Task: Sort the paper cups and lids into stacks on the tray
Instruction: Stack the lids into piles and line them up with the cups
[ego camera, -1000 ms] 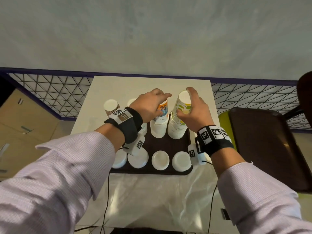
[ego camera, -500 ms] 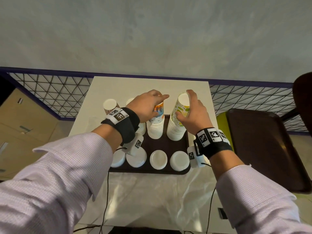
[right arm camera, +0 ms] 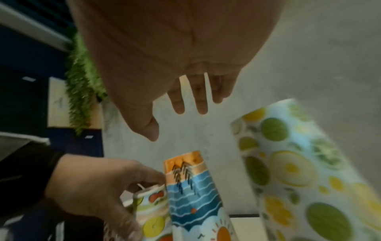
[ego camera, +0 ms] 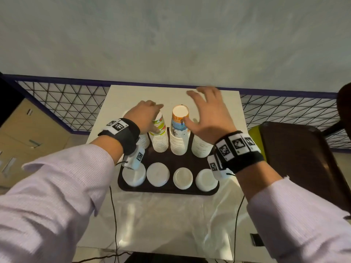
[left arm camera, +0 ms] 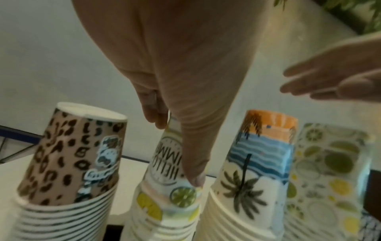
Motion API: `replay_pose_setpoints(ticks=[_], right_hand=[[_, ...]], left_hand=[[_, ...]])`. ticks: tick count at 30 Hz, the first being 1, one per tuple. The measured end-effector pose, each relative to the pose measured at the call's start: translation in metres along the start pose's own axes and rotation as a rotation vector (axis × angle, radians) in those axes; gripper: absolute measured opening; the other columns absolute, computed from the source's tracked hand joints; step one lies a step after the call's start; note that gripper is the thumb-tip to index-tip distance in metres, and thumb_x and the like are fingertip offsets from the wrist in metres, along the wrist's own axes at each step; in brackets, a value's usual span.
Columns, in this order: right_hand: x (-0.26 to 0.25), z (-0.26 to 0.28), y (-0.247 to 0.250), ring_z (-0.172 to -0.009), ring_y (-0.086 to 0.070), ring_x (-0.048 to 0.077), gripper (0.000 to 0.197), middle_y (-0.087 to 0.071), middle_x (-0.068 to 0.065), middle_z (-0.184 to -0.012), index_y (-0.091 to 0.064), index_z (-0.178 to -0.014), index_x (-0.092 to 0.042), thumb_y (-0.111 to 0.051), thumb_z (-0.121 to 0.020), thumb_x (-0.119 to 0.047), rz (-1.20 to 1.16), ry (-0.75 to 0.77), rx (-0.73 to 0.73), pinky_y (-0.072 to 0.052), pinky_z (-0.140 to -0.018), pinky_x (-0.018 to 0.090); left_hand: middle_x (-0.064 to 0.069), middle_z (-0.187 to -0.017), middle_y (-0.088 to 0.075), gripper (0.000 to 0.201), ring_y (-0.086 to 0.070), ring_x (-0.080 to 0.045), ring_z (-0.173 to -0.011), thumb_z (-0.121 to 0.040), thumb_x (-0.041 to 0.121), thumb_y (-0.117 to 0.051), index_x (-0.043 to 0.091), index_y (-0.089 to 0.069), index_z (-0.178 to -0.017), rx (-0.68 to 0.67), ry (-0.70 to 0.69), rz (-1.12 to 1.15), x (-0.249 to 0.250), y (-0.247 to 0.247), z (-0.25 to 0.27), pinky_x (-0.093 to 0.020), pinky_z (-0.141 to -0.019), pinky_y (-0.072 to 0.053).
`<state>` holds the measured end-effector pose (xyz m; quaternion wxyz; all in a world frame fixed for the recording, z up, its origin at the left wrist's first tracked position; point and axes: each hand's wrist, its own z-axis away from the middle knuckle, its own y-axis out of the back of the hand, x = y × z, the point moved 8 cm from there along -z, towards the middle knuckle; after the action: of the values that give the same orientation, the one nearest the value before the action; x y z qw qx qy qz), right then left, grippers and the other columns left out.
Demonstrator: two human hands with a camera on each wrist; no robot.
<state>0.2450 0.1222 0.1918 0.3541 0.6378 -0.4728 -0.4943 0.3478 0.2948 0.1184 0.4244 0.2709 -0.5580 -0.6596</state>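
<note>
Left hand [ego camera: 145,118]: it grips the top cup of the fruit cup stack [ego camera: 159,137], thumb on the side wall and the other fingers over the top (the left wrist view shows the thumb pressed on the print).
Right hand [ego camera: 209,114]: fingers spread and straight, it holds nothing; it hovers above the lemon cup stack [ego camera: 201,149] at the tray's far right corner.
Tray [ego camera: 167,158]: dark, in the middle of the counter [ego camera: 171,221].
Cups: four upside-down stacks along the tray's far edge; from the left, the leopard cup stack [left arm camera: 68,163], the fruit one, the beach cup stack [ego camera: 179,133], the lemon one.
Lids [ego camera: 158,174]: four white piles along the tray's near edge.
Key relation: every stack stands upright, so a cup comes off or goes on only straight up or down; the beach stack lies between both hands, just beside the right thumb.
Progress: I judge the sorting nearly finished.
</note>
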Motion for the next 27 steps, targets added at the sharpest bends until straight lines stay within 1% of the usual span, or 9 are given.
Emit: replay_pose_setpoints(ticks=[2,4,7,9,11,18,21,23,27], right_hand=[[-0.021,-0.011,-0.017,-0.136,-0.04,0.032,0.074,-0.046,0.012,-0.147,-0.039,-0.151,-0.021,-0.064,-0.087,-0.048,0.076,0.072,-0.115,-0.04,-0.11,0.047],[-0.028,-0.019,-0.036,-0.132,-0.043,0.032,0.074,-0.044,0.012,-0.147,-0.034,-0.153,-0.023,-0.066,-0.09,-0.045,0.129,0.073,-0.247,-0.045,-0.104,0.045],[-0.029,-0.025,-0.057,-0.123,-0.051,0.033,0.063,-0.047,0.012,-0.136,-0.04,-0.147,-0.023,-0.069,-0.091,-0.027,0.159,0.045,-0.389,-0.05,-0.094,0.045],[-0.029,-0.028,-0.063,-0.117,-0.055,0.034,0.058,-0.049,0.012,-0.129,-0.043,-0.142,-0.021,-0.068,-0.091,-0.017,0.144,0.021,-0.401,-0.053,-0.091,0.045],[-0.028,-0.029,-0.064,-0.116,-0.055,0.035,0.055,-0.048,0.013,-0.127,-0.043,-0.141,-0.02,-0.066,-0.092,-0.014,0.127,-0.003,-0.385,-0.053,-0.09,0.046],[-0.03,-0.031,-0.064,-0.117,-0.055,0.036,0.051,-0.048,0.015,-0.127,-0.045,-0.141,-0.018,-0.064,-0.094,-0.013,0.119,-0.062,-0.376,-0.05,-0.089,0.043],[-0.032,-0.03,-0.062,-0.116,-0.055,0.036,0.049,-0.049,0.015,-0.127,-0.045,-0.141,-0.017,-0.062,-0.095,-0.014,0.119,-0.074,-0.372,-0.049,-0.088,0.041],[-0.032,-0.03,-0.061,-0.117,-0.055,0.035,0.05,-0.049,0.015,-0.127,-0.045,-0.141,-0.016,-0.064,-0.094,-0.014,0.122,-0.083,-0.377,-0.049,-0.088,0.041],[-0.03,-0.029,-0.061,-0.116,-0.056,0.035,0.05,-0.049,0.016,-0.127,-0.046,-0.14,-0.014,-0.066,-0.093,-0.014,0.122,-0.122,-0.391,-0.049,-0.089,0.04]], left_hand=[[-0.013,-0.145,-0.054,0.097,-0.055,-0.033,-0.128,-0.085,0.031,-0.084,0.025,-0.026,-0.163,-0.019,0.014,0.046,-0.002,-0.008,-0.002,-0.043,-0.102,-0.048],[-0.014,-0.141,-0.057,0.095,-0.057,-0.033,-0.125,-0.086,0.029,-0.083,0.026,-0.027,-0.162,-0.008,0.017,0.081,-0.002,-0.011,-0.003,-0.043,-0.101,-0.049],[-0.014,-0.141,-0.058,0.093,-0.057,-0.033,-0.126,-0.088,0.026,-0.082,0.027,-0.026,-0.163,0.002,0.025,0.08,-0.004,-0.015,-0.003,-0.043,-0.102,-0.049],[-0.013,-0.142,-0.057,0.093,-0.056,-0.033,-0.127,-0.088,0.025,-0.081,0.029,-0.025,-0.163,-0.005,0.025,0.083,-0.005,-0.018,-0.002,-0.043,-0.103,-0.049],[-0.012,-0.143,-0.057,0.094,-0.055,-0.032,-0.128,-0.088,0.024,-0.082,0.03,-0.025,-0.163,-0.017,0.017,0.088,-0.006,-0.019,-0.001,-0.042,-0.103,-0.049],[-0.011,-0.142,-0.056,0.099,-0.055,-0.031,-0.127,-0.087,0.023,-0.083,0.034,-0.021,-0.164,-0.047,-0.004,0.133,-0.008,-0.02,0.004,-0.041,-0.102,-0.048],[-0.011,-0.144,-0.052,0.114,-0.052,-0.032,-0.131,-0.08,0.025,-0.089,0.035,-0.014,-0.164,-0.058,-0.009,0.165,-0.01,-0.021,0.007,-0.043,-0.105,-0.048],[-0.012,-0.15,-0.046,0.123,-0.045,-0.033,-0.137,-0.073,0.03,-0.093,0.034,-0.011,-0.165,-0.005,-0.006,0.161,-0.015,-0.013,0.011,-0.047,-0.109,-0.045],[-0.013,-0.162,-0.03,0.128,-0.024,-0.04,-0.147,-0.063,0.051,-0.093,0.032,-0.017,-0.163,0.215,0.065,-0.062,-0.041,0.019,0.015,-0.055,-0.119,-0.032]])
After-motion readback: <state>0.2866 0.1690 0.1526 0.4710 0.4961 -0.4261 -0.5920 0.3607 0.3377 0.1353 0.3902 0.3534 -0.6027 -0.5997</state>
